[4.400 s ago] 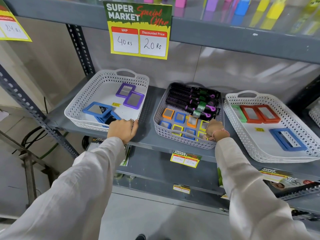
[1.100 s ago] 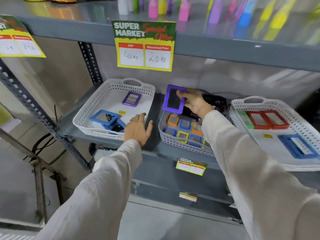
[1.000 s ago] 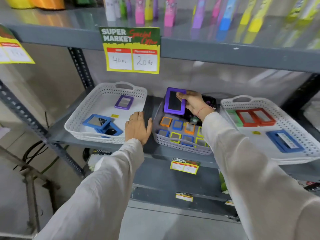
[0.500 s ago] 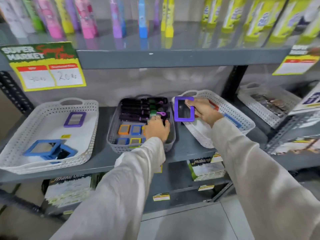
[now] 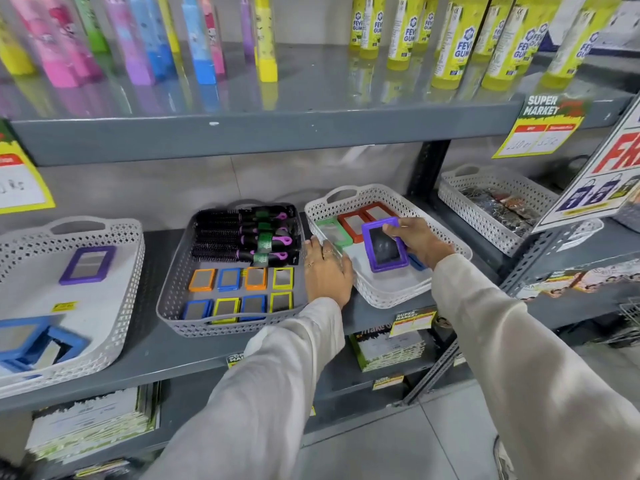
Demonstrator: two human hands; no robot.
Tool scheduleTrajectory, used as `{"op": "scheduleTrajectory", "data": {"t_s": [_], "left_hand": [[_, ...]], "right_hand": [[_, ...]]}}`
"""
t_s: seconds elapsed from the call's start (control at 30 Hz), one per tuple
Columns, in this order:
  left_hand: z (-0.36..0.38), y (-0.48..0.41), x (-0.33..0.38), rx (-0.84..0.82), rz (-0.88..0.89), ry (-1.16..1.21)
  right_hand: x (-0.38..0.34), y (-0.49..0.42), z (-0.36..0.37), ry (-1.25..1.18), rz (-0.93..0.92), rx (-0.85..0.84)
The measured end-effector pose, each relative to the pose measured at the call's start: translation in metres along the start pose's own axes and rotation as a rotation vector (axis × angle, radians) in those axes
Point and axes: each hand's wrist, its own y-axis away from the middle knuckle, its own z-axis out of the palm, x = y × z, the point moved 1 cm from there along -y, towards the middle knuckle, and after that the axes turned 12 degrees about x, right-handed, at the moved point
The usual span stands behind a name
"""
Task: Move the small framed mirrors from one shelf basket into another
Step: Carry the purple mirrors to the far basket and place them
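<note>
My right hand (image 5: pixel 420 241) grips a purple-framed mirror (image 5: pixel 384 244) by its right edge, tilted low over the right white basket (image 5: pixel 388 289). Green (image 5: pixel 331 231) and red-framed mirrors (image 5: pixel 356 220) lie in the back of that basket; a blue frame (image 5: pixel 416 262) peeks out under my wrist. My left hand (image 5: pixel 325 269) rests with fingers spread on the basket's left rim, holding nothing. The left white basket (image 5: pixel 104 348) holds another purple mirror (image 5: pixel 88 265) and blue-framed mirrors (image 5: pixel 38 342).
A grey basket (image 5: pixel 173 306) between the two holds small coloured mirrors (image 5: pixel 242 292) and black hairbrushes (image 5: pixel 242 237). A further white basket (image 5: pixel 485 216) stands at right. Bottles line the upper shelf (image 5: pixel 277 133). Price cards and a leaning sign (image 5: pixel 595 174) hang nearby.
The view swung right. My right hand carried the purple mirror from the left basket across to over the right basket and lowered it. My left hand shifted from the grey basket to the right basket's rim.
</note>
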Motion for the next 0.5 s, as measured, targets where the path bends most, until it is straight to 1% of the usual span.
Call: {"op": "scheduleTrajectory", "data": {"t_s": [0.13,0.33,0.5], "left_hand": [[0.020,-0.004,0.011,-0.046,-0.073,0.116],[0.050,-0.009,0.019,-0.130,-0.302,0.164],[0.058,-0.010,0.026,-0.119,-0.430,0.271]], "right_hand": [[0.011,-0.015,0.003,0.145,0.003,-0.022],[0.025,-0.030,0.008,0.402,-0.013,-0.069],[0.037,-0.040,0.013,0.490,-0.028,-0.096]]}}
